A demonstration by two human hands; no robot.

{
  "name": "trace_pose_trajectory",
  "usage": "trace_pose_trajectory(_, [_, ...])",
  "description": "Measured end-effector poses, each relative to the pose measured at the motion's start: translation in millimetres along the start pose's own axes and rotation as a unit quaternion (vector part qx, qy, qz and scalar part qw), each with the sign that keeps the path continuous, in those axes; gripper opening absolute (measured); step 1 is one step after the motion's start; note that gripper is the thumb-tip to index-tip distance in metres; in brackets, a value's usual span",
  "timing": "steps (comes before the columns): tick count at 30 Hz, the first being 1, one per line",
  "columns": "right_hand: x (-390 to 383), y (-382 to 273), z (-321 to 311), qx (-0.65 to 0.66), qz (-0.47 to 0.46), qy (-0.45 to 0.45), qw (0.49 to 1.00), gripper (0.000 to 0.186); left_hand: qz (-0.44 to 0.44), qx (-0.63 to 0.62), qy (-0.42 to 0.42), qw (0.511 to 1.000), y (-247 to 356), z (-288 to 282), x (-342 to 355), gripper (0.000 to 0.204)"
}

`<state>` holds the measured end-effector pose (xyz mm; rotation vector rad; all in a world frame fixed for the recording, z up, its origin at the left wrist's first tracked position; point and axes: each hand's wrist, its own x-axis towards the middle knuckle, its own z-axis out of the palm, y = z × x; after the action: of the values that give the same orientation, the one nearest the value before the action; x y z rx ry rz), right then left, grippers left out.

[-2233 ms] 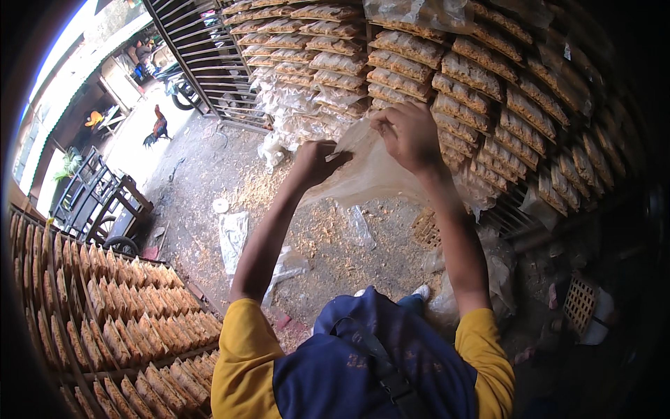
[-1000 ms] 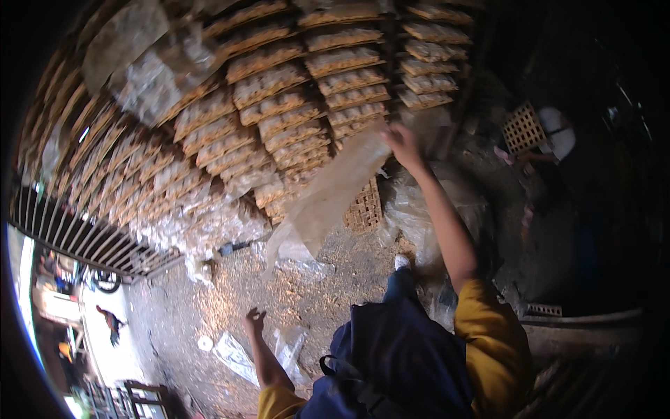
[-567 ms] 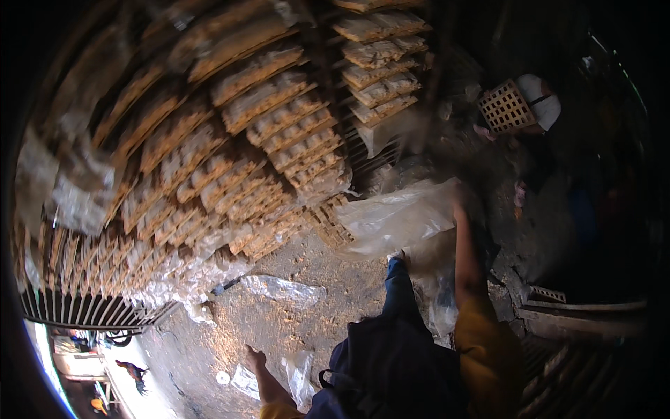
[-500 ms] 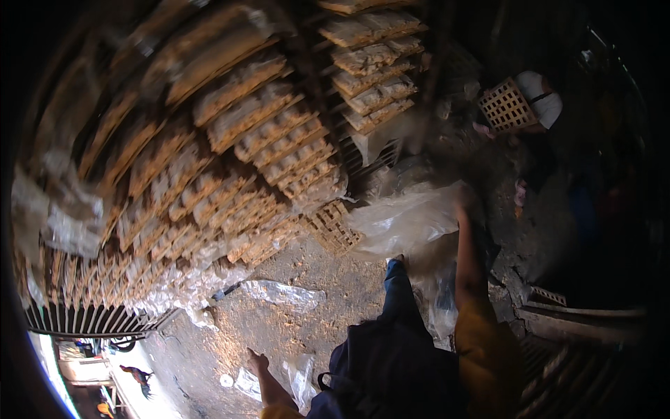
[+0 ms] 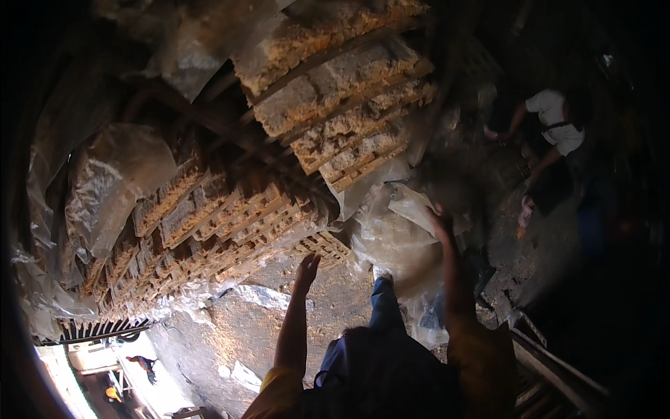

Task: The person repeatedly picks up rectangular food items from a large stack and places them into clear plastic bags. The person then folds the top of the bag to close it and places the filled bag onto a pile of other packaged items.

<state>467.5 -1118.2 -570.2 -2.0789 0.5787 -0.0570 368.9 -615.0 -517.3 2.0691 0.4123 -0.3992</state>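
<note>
My right hand (image 5: 439, 221) is closed on the edge of a crumpled, see-through plastic sheet (image 5: 391, 234), which bunches up in front of my foot. My left hand (image 5: 306, 271) reaches forward with its fingers stretched out and holds nothing. Just beyond it lies a slatted wooden crate (image 5: 325, 246) on the floor, next to the rack. Large slatted trays (image 5: 345, 98) full of pale, crumbly lumps are stacked in tiers ahead of me. More such trays (image 5: 230, 216) run down to the left, where loose plastic (image 5: 118, 181) hangs over them.
At the far right a person in a white shirt (image 5: 558, 115) bends over. Plastic scraps (image 5: 262, 295) lie on the crumb-strewn floor (image 5: 251, 325). Wooden boards (image 5: 558, 363) stand at the lower right. Near a bright opening at lower left is a dark bird (image 5: 145, 364).
My left hand has risen from low beside me toward the rack. My right hand has moved slightly left, and the plastic is more bunched. The person at the right no longer shows the crate.
</note>
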Motion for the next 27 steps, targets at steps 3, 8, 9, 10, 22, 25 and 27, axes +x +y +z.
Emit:
trace_pose_trajectory(3, [33.9,-67.1,33.4,0.262,0.027,-0.067,0.962,0.077,-0.087,-0.211,-0.061,0.972,135.4,35.2,43.4,0.064])
trace_pose_trajectory(8, [53.0,-170.8,26.6,0.349,0.081,-0.101,0.928,0.083,-0.149,-0.458,-0.049,0.875,179.1,68.6,93.2,0.058])
trace_pose_trajectory(9, [59.8,-170.9,30.5,0.361,0.076,-0.093,0.925,0.083,-0.133,-0.465,-0.056,0.874,182.3,72.8,95.6,0.056])
trace_pose_trajectory(10, [65.4,-168.5,30.4,0.337,0.052,-0.113,0.933,0.078,-0.117,-0.471,-0.061,0.872,184.7,75.3,97.4,0.054])
trace_pose_trajectory(22, [75.1,-159.8,15.6,0.361,0.146,-0.175,0.904,0.031,0.009,-0.360,-0.012,0.933,188.3,76.8,75.5,0.036])
trace_pose_trajectory(25, [73.3,-154.3,25.6,0.467,0.162,-0.196,0.847,0.031,-0.060,-0.609,-0.067,0.788,162.3,83.6,90.8,0.024])
trace_pose_trajectory(27, [74.5,-146.1,29.9,0.532,0.144,-0.210,0.808,0.033,-0.024,-0.644,-0.067,0.762,161.4,91.8,93.9,0.026])
